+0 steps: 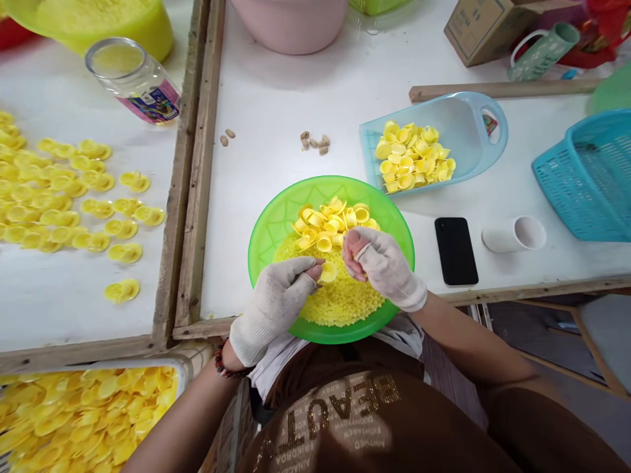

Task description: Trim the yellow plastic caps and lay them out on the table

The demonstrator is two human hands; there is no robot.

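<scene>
My left hand (283, 295), in a white fingertip-less glove, pinches a small yellow plastic cup-shaped piece (328, 272) over the green basin (266, 217). Just right of it, my gloved right hand (379, 263) is closed with its fingertips pressed together; whatever they hold is hidden. Under both hands, small yellow pellets (340, 305) fill the near part of the basin. A heap of yellow cup-shaped pieces (324, 223) lies at the basin's far side, close to my right fingers. The basin rests at the table's front edge, against my lap.
Beyond the basin is a blue scoop (468, 131) with more yellow pieces. To the right are a black phone (456, 251), a white cup (513, 235) and a blue basket (591, 177). A wooden rail (190, 197) borders the left table, where joined yellow pieces (123, 291) and a clear jar (133, 82) stand.
</scene>
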